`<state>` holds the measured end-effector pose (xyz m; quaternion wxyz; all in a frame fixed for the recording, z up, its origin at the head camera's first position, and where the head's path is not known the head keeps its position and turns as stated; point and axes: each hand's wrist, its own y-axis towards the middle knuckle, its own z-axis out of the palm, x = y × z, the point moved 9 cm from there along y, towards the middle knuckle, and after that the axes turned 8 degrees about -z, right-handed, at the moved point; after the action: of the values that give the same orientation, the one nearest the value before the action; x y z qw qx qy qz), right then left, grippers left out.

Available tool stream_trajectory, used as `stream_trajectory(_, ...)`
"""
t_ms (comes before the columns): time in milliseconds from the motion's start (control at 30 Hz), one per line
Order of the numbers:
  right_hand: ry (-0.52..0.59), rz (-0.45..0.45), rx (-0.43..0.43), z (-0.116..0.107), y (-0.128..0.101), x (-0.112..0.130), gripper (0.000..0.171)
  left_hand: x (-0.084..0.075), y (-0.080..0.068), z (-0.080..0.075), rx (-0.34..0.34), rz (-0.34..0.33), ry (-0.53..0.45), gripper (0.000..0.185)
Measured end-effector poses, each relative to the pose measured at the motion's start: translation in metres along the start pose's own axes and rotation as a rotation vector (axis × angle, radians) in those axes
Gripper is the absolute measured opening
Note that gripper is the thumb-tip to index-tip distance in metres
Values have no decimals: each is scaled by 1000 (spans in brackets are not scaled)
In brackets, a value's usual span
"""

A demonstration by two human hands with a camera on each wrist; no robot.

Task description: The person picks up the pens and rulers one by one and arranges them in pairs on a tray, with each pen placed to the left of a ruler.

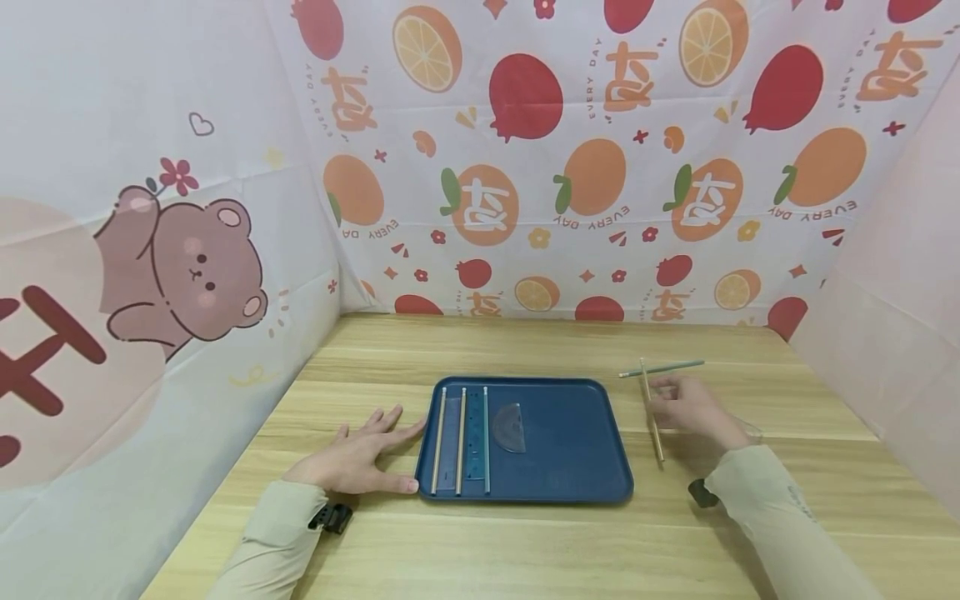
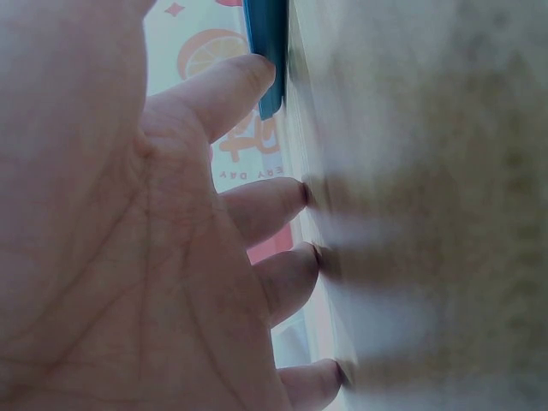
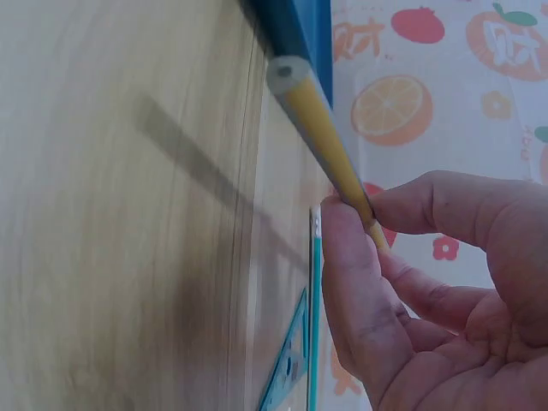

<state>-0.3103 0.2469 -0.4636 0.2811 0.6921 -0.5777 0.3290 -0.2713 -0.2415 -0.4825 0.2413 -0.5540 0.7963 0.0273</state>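
My right hand [image 1: 693, 408] pinches a yellow pencil [image 1: 652, 417] between thumb and fingertips, to the right of the blue tray [image 1: 570, 442]. In the right wrist view this pencil [image 3: 324, 128] slants above the table, casting a shadow. Behind that hand lies a green pencil [image 1: 675, 367], and a teal set square [image 3: 293, 353] shows beside it in the right wrist view. Fingers spread, my left hand [image 1: 356, 458] rests on the table against the tray's left side; the thumb touches the rim near the front corner.
Inside the tray, on its left half, lie two yellow pencils [image 1: 438, 446] [image 1: 460, 450], a clear ruler [image 1: 450, 442], a blue ruler [image 1: 476, 433], a green pencil [image 1: 487, 442] and a clear protractor [image 1: 510, 429]. A fruit-print cloth [image 1: 525, 192] hangs behind the wooden table [image 1: 525, 550].
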Motion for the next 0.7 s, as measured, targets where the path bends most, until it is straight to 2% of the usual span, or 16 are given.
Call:
stream_trajectory(300,131,-10,37,16,2,12,58,-2,-2,-1,-4,-1,-1,97)
stream_trajectory(567,53,-36,33,24,6,25,58,-1,-1,0,-2,-1,3,97)
stream_trajectory(700,89,-38,39,29,8,28,58,0,-1,0,-1,-1,1,97)
